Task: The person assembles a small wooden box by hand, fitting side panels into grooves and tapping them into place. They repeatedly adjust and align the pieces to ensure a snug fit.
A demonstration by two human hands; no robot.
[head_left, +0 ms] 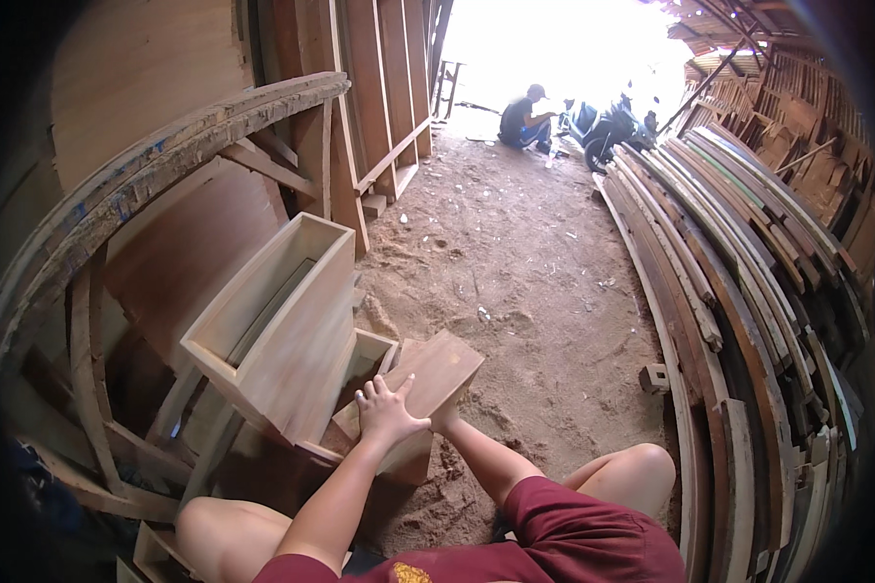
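A light-brown wooden box-like piece stands in front of me, its smooth flat face upward; I cannot tell whether it is a drawer. On its near left part rests my left hand, fingers spread flat over the wood. My right hand touches the piece's right side, with its fingers hidden by the wood and the left hand. Just left of the piece is an open wooden drawer. A larger open-topped wooden drawer leans at a tilt beside it, with its hollow inside showing.
A rough wooden trestle and large boards stand to the left. Long planks are stacked along the right, a small wooden block beside them. Far off, a person sits near a motorbike on the sandy ground.
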